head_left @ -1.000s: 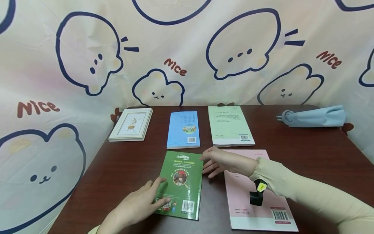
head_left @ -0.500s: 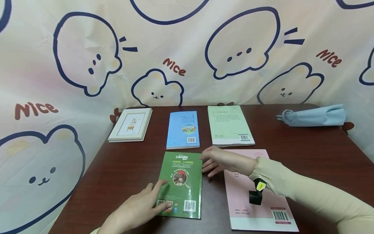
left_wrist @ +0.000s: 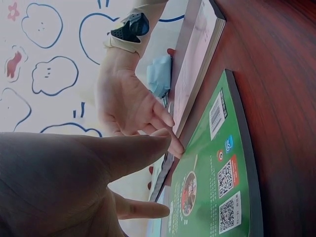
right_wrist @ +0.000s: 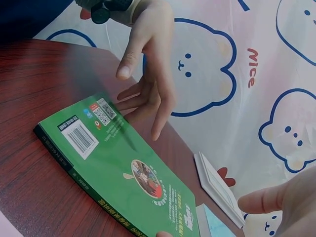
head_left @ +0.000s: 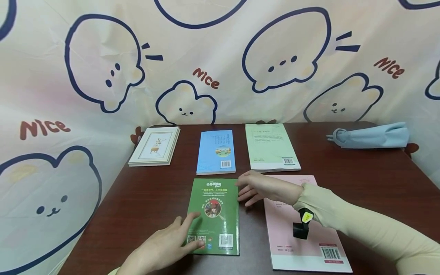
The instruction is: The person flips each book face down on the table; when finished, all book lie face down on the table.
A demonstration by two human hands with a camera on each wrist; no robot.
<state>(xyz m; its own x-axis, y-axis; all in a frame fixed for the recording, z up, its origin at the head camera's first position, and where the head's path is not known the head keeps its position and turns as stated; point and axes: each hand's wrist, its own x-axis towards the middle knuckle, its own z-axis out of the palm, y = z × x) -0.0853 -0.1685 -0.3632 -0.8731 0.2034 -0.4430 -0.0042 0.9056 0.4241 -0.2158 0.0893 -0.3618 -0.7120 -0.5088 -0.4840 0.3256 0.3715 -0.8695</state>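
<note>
A green book (head_left: 214, 225) lies flat on the table with its back cover up, close to square with the table. My left hand (head_left: 168, 242) is at its lower left side, thumb and index finger spread over the cover. In the right wrist view, the lower fingers of that left hand (right_wrist: 153, 74) are by the book's left edge; contact is hard to tell. My right hand (head_left: 266, 189) has its fingers loosely bent at the book's upper right edge, its forearm above the pink book (head_left: 292, 256). Neither hand grips anything.
Behind the green book lie a blue book (head_left: 215, 152) and a pale green book (head_left: 271, 149). A stack of white-framed pictures (head_left: 154, 147) is at the back left. On the back right lies a light blue pouch-like bundle (head_left: 372, 136). A patterned cloth (head_left: 227, 49) hangs behind the table (head_left: 137, 206).
The green book's lower end has swung to the right, straightening it. My left hand has shifted slightly right with it, while the right hand stays nearly still.
</note>
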